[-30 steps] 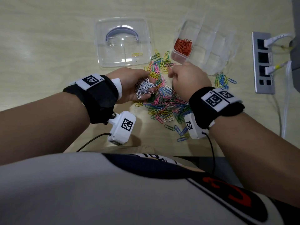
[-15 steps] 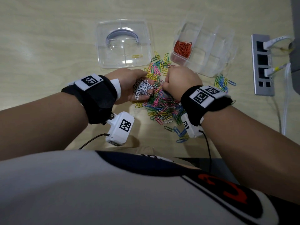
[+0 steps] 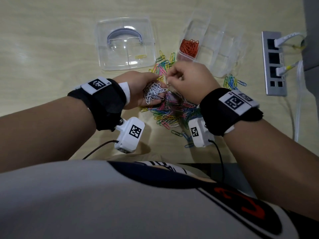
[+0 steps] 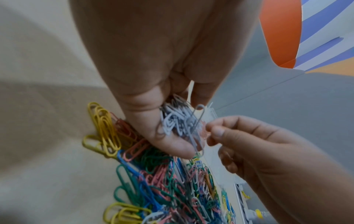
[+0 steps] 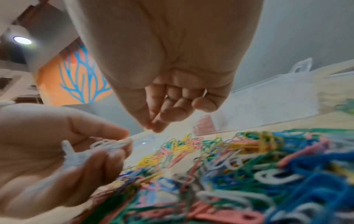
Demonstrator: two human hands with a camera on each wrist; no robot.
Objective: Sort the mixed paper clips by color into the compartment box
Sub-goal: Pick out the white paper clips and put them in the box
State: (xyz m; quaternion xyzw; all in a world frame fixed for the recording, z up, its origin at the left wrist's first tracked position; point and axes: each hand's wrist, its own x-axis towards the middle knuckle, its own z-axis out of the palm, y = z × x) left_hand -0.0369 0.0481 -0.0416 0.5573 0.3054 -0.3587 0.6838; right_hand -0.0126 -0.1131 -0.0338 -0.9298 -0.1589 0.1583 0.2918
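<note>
My left hand [image 3: 148, 88] is cupped palm-up over the table and holds a bunch of white paper clips [image 3: 153, 94], seen close in the left wrist view [image 4: 178, 121]. My right hand [image 3: 170, 78] is just right of it. Its thumb and forefinger [image 4: 212, 131] are pressed together at the edge of the bunch and seem to pinch one long white paper clip [image 4: 195, 128]. Under both hands lies the mixed pile of coloured clips [image 3: 170, 112]. The clear compartment box [image 3: 222, 49] stands at the far right, with orange clips [image 3: 189, 46] in its left compartment.
The clear lid [image 3: 125, 43] lies far left with one yellow clip [image 3: 140, 56] on it. A small heap of green, yellow and blue clips [image 3: 231, 81] sits right of my right hand. A grey power strip [image 3: 274, 62] with plugged cables is at the right edge.
My right hand has moved from the far side of the pile to the white bunch in my left hand. The left hand has stayed in place with its clips.
</note>
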